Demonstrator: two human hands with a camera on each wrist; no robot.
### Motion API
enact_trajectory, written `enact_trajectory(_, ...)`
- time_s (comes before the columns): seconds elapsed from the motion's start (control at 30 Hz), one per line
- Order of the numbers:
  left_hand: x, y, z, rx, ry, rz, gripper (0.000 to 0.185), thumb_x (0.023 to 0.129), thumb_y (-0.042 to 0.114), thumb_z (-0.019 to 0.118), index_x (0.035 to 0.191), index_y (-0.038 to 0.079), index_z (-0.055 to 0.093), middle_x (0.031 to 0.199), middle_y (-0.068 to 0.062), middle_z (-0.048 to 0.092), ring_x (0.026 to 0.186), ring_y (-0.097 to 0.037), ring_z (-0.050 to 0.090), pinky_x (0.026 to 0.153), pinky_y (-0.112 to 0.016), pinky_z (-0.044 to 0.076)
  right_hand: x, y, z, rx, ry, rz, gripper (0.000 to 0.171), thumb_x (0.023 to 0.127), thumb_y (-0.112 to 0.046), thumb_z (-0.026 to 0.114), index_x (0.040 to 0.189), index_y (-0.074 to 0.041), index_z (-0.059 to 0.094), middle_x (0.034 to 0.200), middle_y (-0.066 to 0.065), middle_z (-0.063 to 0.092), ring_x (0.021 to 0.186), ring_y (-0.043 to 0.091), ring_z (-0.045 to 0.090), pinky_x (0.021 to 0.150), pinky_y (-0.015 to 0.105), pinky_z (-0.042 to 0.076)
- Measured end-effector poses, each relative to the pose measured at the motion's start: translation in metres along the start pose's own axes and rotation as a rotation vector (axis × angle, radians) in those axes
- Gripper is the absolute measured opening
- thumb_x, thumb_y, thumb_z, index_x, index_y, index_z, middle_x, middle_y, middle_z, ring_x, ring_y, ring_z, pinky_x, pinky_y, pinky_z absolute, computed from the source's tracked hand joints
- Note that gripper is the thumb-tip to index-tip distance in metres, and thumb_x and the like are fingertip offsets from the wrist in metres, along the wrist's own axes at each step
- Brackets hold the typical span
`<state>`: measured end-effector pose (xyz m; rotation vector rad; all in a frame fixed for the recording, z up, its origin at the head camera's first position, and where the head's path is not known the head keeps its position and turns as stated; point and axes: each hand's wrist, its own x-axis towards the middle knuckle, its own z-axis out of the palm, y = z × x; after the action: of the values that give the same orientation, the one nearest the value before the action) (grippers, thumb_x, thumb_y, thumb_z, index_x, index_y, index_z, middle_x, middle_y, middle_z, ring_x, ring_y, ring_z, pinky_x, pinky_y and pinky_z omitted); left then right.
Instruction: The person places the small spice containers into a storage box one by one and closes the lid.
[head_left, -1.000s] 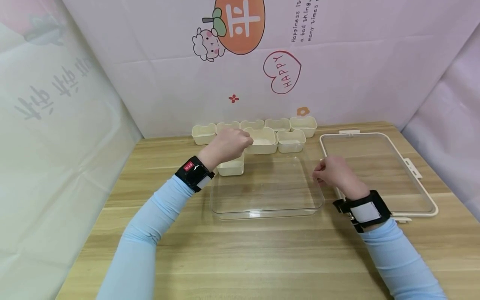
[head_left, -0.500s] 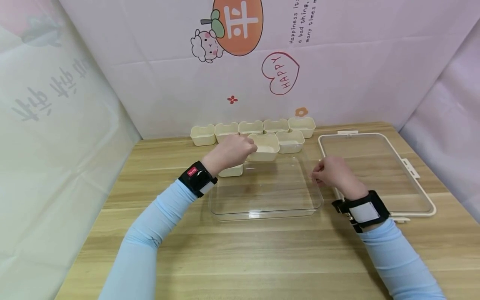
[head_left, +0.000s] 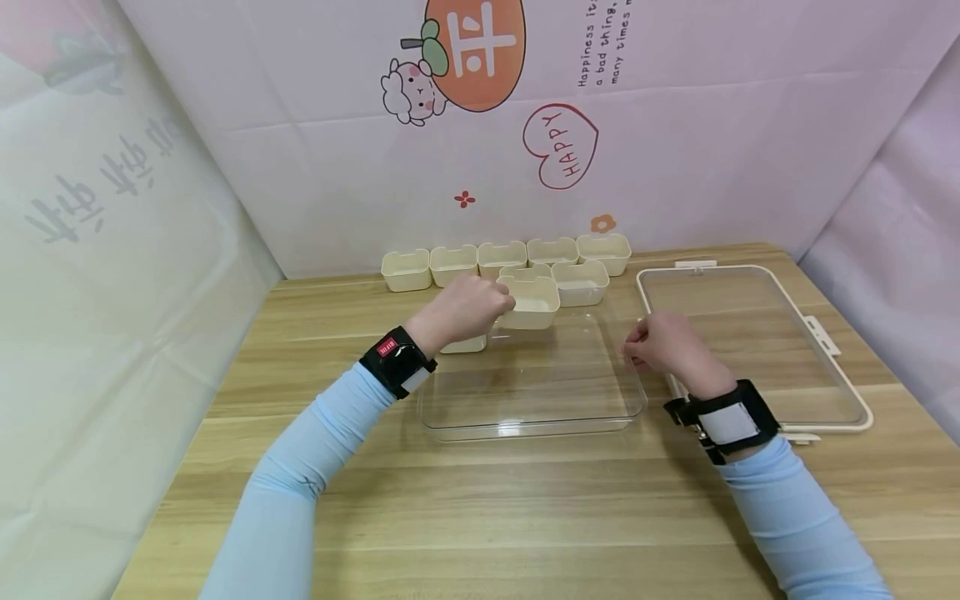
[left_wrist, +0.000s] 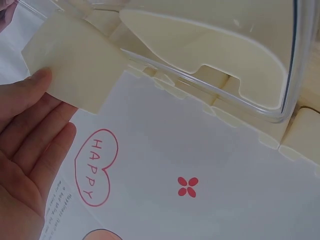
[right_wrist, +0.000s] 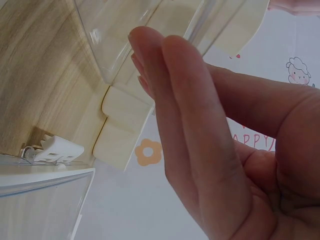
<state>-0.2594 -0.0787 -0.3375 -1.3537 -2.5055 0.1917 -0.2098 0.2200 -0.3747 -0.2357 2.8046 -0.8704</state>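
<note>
Your left hand (head_left: pixel 459 310) reaches toward twelve o'clock, forearm angled in from seven o'clock, fingers curled around what it holds. Your right hand (head_left: pixel 663 346) sits at about three o'clock of it, loosely curled, fingertips (right_wrist: pixel 150 55) pressed together and pointing toward nine o'clock. Black straps wrap both wrists.

Head view downward; wrist views close, upward.
</note>
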Motion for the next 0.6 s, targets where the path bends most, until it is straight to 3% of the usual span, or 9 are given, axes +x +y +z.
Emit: enact_trajectory(0.6,-0.0018,0.001,0.0092,-0.03,-0.089,-0.012,0.02,0.079,-0.004,0.058,0.082,0.011,0.07,0.073,0.002,0.063,0.059,-0.009,0.051,0.055,-0.021,0.045,0.0006,0.0005,-0.0003,0.008,-0.013,0.003,0.018,0.088,-0.01,0.063,0.086,0.006,0.069,0.075,0.014,0.071,0.07,0.026,0.07,0.056,0.025,0.05)
